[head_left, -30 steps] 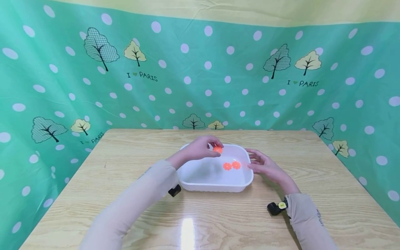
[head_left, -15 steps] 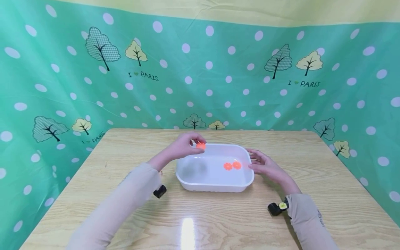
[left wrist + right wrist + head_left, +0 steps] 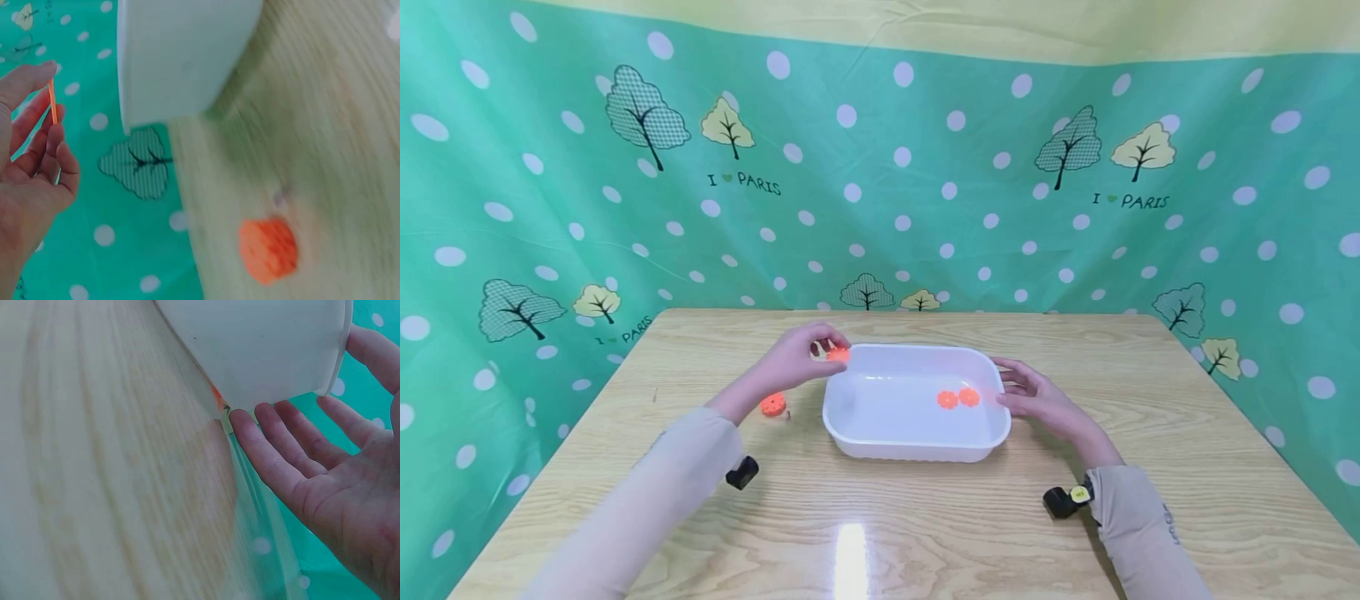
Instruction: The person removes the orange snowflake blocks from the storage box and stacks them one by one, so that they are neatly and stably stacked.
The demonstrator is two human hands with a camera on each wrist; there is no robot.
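Note:
Between thumb and fingers, my left hand (image 3: 793, 362) pinches a thin orange scalloped disc (image 3: 838, 356) at the back left corner of a white plastic tub (image 3: 887, 421). The left wrist view shows that disc (image 3: 52, 103) edge-on. Two similar orange discs (image 3: 947, 400) lie side by side in the right half of the tub. My right hand (image 3: 1037, 402) rests against the tub's right end, fingers extended along its wall and thumb at the rim. Below my left forearm, a thick orange scalloped piece (image 3: 772, 405), like a stack of discs, sits on the table.
A tiny object (image 3: 788, 415) lies beside the orange piece on the wooden table (image 3: 925, 525). Behind the table's far edge hangs a green polka-dot cloth (image 3: 902, 208) printed with trees. Black wrist cameras (image 3: 742, 472) stick out from both sleeves.
My left hand has moved left with the orange disc, from over the tub to its left rim, uncovering the thick orange piece on the table. My right hand has stayed at the tub.

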